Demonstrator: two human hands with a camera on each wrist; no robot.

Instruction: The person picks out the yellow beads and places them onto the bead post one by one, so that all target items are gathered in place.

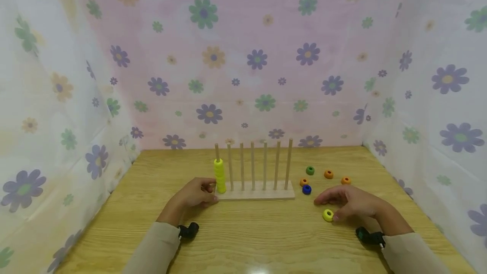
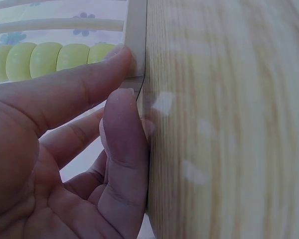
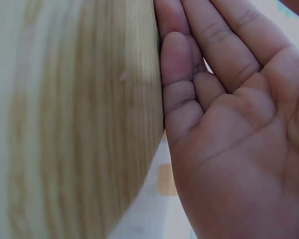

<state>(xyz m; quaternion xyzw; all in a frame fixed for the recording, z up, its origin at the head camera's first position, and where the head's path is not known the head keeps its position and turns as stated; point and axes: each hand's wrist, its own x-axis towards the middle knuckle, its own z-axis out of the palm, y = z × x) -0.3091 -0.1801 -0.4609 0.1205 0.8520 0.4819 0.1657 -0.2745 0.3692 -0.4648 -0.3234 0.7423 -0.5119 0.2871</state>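
Note:
A wooden peg stand (image 1: 256, 191) with several upright pegs stands on the table, and yellow beads (image 1: 219, 176) are stacked on its leftmost peg. My left hand (image 1: 194, 193) holds the left end of the stand's base; in the left wrist view, one fingertip lies on the base beside the lowest yellow bead (image 2: 100, 53). My right hand (image 1: 354, 203) rests low over the table with its fingers loosely extended and spread from the thumb. A loose yellow bead (image 1: 328, 215) lies right at its thumb tip. The right wrist view shows the palm and fingers against the wood, with no bead visible.
Right of the stand lie a green bead (image 1: 310, 170), a blue bead (image 1: 306, 189) and orange beads (image 1: 329, 174), one of them close to the blue one. Flowered cloth walls (image 1: 243, 96) enclose the wooden table (image 1: 243, 236) at the back and both sides.

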